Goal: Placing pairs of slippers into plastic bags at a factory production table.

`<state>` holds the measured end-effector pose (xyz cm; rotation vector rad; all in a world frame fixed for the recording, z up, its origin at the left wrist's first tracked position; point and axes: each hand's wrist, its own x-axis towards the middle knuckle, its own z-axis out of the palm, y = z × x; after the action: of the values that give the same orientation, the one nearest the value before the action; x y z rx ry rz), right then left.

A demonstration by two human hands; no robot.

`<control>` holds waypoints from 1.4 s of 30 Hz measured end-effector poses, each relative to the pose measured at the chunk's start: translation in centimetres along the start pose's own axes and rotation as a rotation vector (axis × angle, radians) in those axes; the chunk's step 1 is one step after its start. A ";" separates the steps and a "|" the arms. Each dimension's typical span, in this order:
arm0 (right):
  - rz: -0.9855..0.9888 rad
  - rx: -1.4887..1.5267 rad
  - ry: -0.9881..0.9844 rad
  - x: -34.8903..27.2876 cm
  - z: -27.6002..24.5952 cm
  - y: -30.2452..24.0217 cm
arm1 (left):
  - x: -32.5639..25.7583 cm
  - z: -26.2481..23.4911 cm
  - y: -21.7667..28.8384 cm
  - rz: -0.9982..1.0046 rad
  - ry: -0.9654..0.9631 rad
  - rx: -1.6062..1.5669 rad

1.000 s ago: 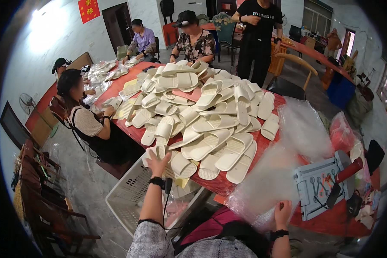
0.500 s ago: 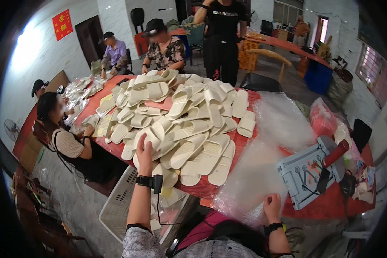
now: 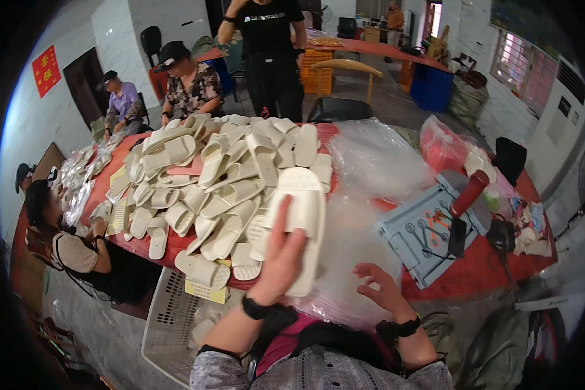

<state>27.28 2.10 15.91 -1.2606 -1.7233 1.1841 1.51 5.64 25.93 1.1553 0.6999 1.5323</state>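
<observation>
The left hand [image 3: 281,257] hides part of the cream slipper [image 3: 303,224] it holds.

the slipper [image 3: 299,221] is cream white, a moulded slide with a broad ribbed strap and a flat sole. it is lifted clear of the bench [image 3: 474,273], held upright and tilted a little, toe end up, its lower half gripped from behind by the left hand [image 3: 281,257]. it hangs at the near edge of the slipper pile [image 3: 221,175], above clear plastic bags [image 3: 357,240].
</observation>
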 end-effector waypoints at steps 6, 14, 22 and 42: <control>-0.057 0.534 0.040 -0.2 0.2 0.5 | -0.9 6.5 -11.1 -0.312 -0.365 -0.035; 0.213 0.273 0.495 -2.2 -2.4 14.1 | -6.2 1.4 -19.5 0.052 -0.264 1.215; 0.211 0.244 0.354 -1.2 -2.1 13.9 | -8.7 -2.9 -20.9 -0.033 -0.330 1.182; 0.233 -0.645 0.380 7.4 2.2 12.7 | -9.3 -5.0 -20.7 -0.026 -0.426 1.208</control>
<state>27.32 10.04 3.36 -1.9634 -1.7481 0.4443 4.80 3.37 3.03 2.2340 1.3787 0.6832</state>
